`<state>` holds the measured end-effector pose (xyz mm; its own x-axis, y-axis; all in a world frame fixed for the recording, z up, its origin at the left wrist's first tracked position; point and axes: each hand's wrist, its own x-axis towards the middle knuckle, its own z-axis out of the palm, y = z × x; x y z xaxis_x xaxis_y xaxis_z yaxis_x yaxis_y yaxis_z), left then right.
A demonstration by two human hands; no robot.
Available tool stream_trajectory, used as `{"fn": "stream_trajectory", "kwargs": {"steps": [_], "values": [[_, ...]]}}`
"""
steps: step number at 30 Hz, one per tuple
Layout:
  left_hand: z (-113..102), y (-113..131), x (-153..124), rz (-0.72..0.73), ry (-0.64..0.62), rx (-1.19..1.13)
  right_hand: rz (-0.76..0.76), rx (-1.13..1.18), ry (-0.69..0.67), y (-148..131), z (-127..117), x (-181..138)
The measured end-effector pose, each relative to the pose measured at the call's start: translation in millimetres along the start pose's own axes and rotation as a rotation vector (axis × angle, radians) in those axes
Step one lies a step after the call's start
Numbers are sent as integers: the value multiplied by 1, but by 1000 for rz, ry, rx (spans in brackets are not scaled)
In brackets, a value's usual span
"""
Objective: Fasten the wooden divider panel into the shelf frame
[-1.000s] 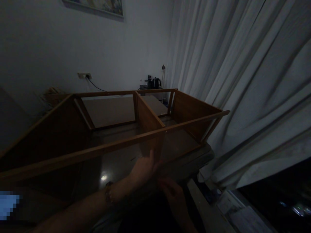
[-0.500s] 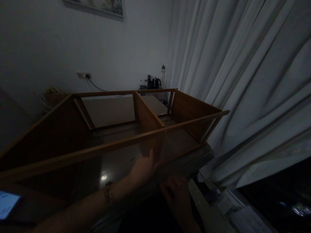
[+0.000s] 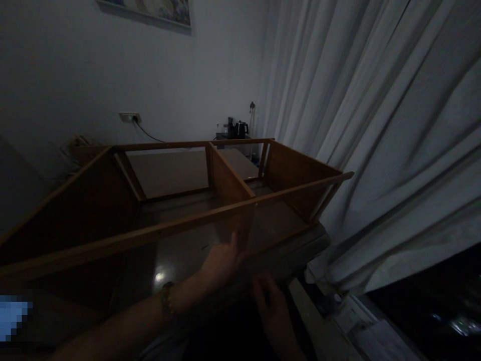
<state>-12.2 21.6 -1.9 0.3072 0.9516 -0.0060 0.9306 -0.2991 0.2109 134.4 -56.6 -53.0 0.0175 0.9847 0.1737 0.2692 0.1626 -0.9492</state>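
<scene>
A brown wooden shelf frame (image 3: 176, 228) lies on its side on a dark table (image 3: 296, 250), with a middle divider board (image 3: 225, 183) running front to back. My left hand (image 3: 221, 260) rests against the near lower end of that divider, thumb up along the wood, its fingers hidden behind the board. My right hand (image 3: 268, 301) is just below and to the right, near the table's edge, fingers curled in deep shadow. What it holds, if anything, cannot be made out.
White curtains (image 3: 376, 125) hang close on the right. A kettle (image 3: 240, 128) stands on a small stand by the far wall, beside a wall socket (image 3: 130, 117) with a cable. Papers (image 3: 361, 321) lie at the lower right. A lit screen (image 3: 13, 316) glows at the lower left.
My right hand has shifted slightly up and left toward the divider's lower end. My left hand stays against the divider. The frame has not moved.
</scene>
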Motion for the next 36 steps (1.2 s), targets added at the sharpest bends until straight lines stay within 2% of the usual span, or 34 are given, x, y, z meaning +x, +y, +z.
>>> {"fn": "stream_trajectory", "kwargs": {"steps": [7,14,20,24,30,36], "values": [[-6,1,-2,2,-6,-12,140,292,-34,2,6,3],[-7,2,-1,4,-16,-33,160,413,-79,18,10,6],[-6,2,0,-8,-41,-13,189,348,-54,5,3,8],[-1,1,0,-10,16,8,190,325,-18,-1,4,9],[-1,1,0,-5,-8,20,78,135,-72,5,0,7],[-2,0,0,-13,-14,2,-4,-47,-77,-3,-2,6]]}}
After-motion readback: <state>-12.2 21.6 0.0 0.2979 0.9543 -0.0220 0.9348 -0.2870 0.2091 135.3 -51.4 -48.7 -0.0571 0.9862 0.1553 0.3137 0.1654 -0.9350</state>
